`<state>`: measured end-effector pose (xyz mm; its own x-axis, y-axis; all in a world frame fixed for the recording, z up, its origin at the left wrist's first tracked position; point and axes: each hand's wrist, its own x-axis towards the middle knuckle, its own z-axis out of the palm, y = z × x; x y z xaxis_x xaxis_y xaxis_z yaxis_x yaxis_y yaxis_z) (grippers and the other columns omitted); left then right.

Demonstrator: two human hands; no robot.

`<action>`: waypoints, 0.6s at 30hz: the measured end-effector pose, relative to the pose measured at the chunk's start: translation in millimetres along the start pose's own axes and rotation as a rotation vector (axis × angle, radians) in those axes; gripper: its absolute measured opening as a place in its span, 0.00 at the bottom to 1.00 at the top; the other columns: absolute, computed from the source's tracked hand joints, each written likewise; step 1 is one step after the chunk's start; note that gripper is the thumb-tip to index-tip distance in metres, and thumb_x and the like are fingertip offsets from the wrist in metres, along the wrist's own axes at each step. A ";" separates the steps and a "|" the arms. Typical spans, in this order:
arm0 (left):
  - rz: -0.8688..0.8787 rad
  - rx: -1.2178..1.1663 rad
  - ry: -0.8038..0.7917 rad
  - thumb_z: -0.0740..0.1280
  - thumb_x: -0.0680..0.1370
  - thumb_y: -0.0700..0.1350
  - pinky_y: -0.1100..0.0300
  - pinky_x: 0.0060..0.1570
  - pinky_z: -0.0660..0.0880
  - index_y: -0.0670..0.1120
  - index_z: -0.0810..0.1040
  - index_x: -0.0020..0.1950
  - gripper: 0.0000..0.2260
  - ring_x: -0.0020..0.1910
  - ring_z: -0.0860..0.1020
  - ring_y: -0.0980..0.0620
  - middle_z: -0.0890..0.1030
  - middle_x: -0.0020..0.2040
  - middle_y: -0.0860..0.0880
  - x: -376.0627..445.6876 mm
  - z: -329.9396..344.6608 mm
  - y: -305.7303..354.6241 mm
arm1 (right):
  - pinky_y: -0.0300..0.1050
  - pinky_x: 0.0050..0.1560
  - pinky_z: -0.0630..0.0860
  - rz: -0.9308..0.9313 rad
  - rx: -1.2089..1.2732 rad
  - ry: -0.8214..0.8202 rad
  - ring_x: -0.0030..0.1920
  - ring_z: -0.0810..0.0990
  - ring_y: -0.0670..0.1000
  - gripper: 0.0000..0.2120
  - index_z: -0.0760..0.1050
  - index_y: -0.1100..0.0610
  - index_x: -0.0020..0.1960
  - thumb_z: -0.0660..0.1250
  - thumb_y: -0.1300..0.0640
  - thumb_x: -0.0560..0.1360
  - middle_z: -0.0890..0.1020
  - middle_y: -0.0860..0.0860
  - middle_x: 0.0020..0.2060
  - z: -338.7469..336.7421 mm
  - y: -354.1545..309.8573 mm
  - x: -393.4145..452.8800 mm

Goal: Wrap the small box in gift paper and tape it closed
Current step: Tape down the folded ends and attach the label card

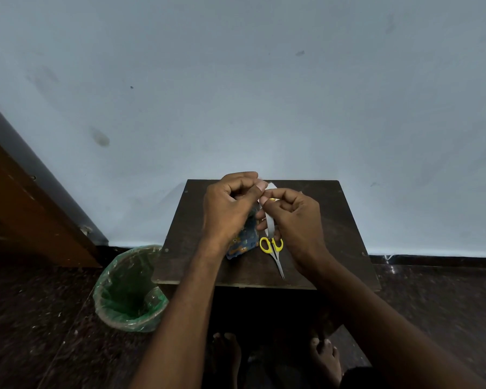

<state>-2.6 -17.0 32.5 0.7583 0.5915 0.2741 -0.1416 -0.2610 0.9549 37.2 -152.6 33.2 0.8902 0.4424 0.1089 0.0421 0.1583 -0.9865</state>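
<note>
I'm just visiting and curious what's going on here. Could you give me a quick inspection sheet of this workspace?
Surface: small dark wooden table.
Job's things: box in blue patterned gift paper; white tape roll.
Clutter: yellow-handled scissors lying beside the box.
Grippers: left hand pinches the tape end; right hand holds the roll.
Cables: nothing seen.
Surroundings: green-lined waste bin on the floor, pale wall.

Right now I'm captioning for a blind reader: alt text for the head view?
Both hands, left hand and right hand, pull tape above a wrapped box on a dark table. Scissors lie beside the box; a bin stands left.
</note>
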 end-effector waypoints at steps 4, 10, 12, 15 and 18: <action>0.000 0.054 0.022 0.76 0.80 0.43 0.68 0.48 0.78 0.45 0.89 0.46 0.04 0.52 0.84 0.64 0.87 0.56 0.50 0.3 0.1 -0.5 | 0.42 0.27 0.74 -0.028 -0.129 -0.034 0.32 0.85 0.58 0.02 0.82 0.56 0.52 0.71 0.60 0.81 0.86 0.57 0.35 0.2 0.0 1.5; 0.006 0.012 0.038 0.76 0.79 0.41 0.70 0.50 0.79 0.44 0.90 0.50 0.03 0.54 0.85 0.63 0.87 0.56 0.51 -0.4 -0.7 1.8 | 0.42 0.28 0.76 0.003 -0.222 -0.032 0.33 0.87 0.58 0.09 0.82 0.60 0.59 0.73 0.58 0.80 0.86 0.56 0.35 -4.3 0.4 9.0; 0.001 0.000 0.027 0.76 0.79 0.41 0.66 0.53 0.81 0.44 0.90 0.51 0.03 0.54 0.86 0.60 0.88 0.55 0.51 -1.1 -0.4 4.2 | 0.45 0.30 0.78 0.030 -0.219 -0.028 0.34 0.87 0.58 0.14 0.80 0.61 0.62 0.74 0.57 0.80 0.87 0.56 0.35 -7.0 1.9 11.0; -0.002 0.014 -0.029 0.76 0.79 0.41 0.64 0.50 0.82 0.44 0.89 0.54 0.04 0.50 0.87 0.57 0.89 0.51 0.52 -1.6 -1.8 6.4 | 0.46 0.32 0.79 -0.001 -0.230 -0.016 0.32 0.86 0.54 0.13 0.79 0.59 0.61 0.74 0.56 0.79 0.86 0.55 0.34 -10.5 1.0 11.5; -0.051 -0.027 -0.139 0.78 0.77 0.37 0.58 0.46 0.84 0.46 0.87 0.57 0.10 0.48 0.89 0.48 0.90 0.49 0.51 -2.6 -4.2 9.7 | 0.45 0.30 0.79 -0.018 -0.229 -0.006 0.30 0.85 0.53 0.11 0.79 0.58 0.60 0.73 0.61 0.79 0.86 0.55 0.33 -12.3 0.0 9.5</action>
<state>-8.6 -17.9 41.5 0.8453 0.4920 0.2081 -0.1158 -0.2116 0.9705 51.2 -159.3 32.7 0.8857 0.4467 0.1264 0.1598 -0.0378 -0.9864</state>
